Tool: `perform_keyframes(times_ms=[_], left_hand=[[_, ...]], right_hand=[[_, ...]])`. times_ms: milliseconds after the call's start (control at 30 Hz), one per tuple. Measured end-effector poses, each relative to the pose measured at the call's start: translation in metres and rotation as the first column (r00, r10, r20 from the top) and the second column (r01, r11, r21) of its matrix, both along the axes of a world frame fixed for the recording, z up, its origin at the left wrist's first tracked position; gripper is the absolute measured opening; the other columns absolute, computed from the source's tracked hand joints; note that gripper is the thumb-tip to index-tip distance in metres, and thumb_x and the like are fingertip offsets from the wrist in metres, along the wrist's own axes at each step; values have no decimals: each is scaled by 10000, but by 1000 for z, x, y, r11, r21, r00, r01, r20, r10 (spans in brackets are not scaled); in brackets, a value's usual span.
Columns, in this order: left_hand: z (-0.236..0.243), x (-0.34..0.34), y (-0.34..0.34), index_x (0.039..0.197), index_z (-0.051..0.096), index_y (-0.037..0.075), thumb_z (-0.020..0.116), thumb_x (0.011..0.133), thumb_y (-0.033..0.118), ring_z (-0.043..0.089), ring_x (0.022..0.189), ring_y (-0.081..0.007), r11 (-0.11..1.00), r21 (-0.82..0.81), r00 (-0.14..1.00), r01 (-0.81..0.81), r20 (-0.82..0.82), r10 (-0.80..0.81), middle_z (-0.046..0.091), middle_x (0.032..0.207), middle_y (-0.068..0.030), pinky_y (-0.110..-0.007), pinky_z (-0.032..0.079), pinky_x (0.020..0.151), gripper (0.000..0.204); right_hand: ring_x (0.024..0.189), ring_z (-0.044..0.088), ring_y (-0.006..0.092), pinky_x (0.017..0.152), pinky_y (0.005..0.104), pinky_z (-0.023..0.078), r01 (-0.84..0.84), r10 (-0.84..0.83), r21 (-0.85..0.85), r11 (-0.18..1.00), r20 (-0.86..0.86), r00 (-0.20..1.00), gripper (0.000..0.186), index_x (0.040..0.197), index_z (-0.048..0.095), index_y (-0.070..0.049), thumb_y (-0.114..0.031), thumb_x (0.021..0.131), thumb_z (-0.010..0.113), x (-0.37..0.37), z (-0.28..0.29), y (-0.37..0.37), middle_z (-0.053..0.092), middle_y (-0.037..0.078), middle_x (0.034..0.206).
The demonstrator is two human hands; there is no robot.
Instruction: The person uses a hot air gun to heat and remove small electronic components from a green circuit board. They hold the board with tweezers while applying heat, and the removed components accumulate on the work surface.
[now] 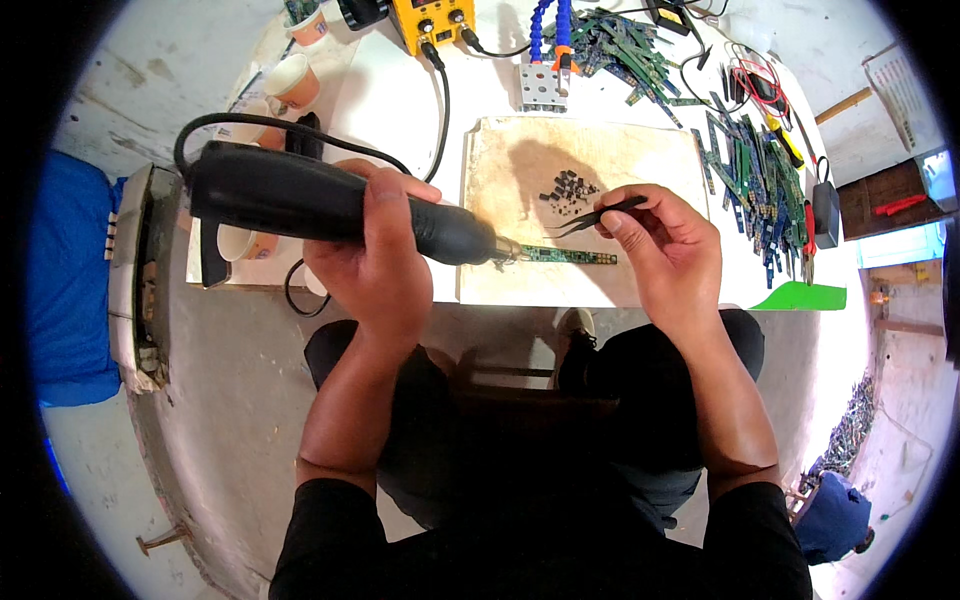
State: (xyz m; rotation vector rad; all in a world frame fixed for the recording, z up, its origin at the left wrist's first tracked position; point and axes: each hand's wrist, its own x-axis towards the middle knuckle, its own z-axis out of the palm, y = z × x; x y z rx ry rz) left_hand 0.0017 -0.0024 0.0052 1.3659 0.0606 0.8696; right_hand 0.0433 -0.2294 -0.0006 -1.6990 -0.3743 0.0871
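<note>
My left hand (375,250) is wrapped round a black hot air gun (290,195), whose metal nozzle points right, over the left end of a narrow green circuit board (575,256). That board lies near the front edge of a stained tan work board (640,150). Between the thumb and fingers of my right hand (670,250) is a pair of black tweezers (600,216), tips pointing left, just above the circuit board and apart from it. Behind the tips sits a small pile of black chips and tiny parts (568,190).
A yellow soldering station (432,22) stands at the back, its black cable running forward. Paper cups (292,82) line the left side. Heaps of narrow circuit boards lie at the back (625,50) and right (755,180), near red-handled pliers (809,230). A metal block (543,87) sits behind the work board.
</note>
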Motion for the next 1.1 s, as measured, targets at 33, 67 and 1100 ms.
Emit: perform_keyframes(times_ms=[33,67,1100], left_hand=[[1,0,-1,869,610,37,595,937,118,612,630,-86,1000,3,1000,-5,-16,5,678,709,-61,-208,477,655,107],[0,0,-1,868,610,35,593,936,116,613,633,-88,1000,19,1000,4,-8,-4,676,708,-58,-208,477,657,107],[-2,-6,-4,917,563,20,577,950,97,609,677,-99,1000,22,1000,5,-6,-5,668,740,-66,-238,490,697,85]], right_hand=[[887,629,108,826,252,514,1,0,-12,1000,17,1000,144,1082,636,38,20,939,628,-1,0,0,675,55,983],[887,627,107,825,250,512,1,0,-25,1000,34,999,143,1081,636,37,18,940,628,-2,0,1,675,53,982],[797,692,220,719,292,530,2,83,-246,969,334,939,103,972,658,-13,-11,873,689,-4,4,1,685,123,885]])
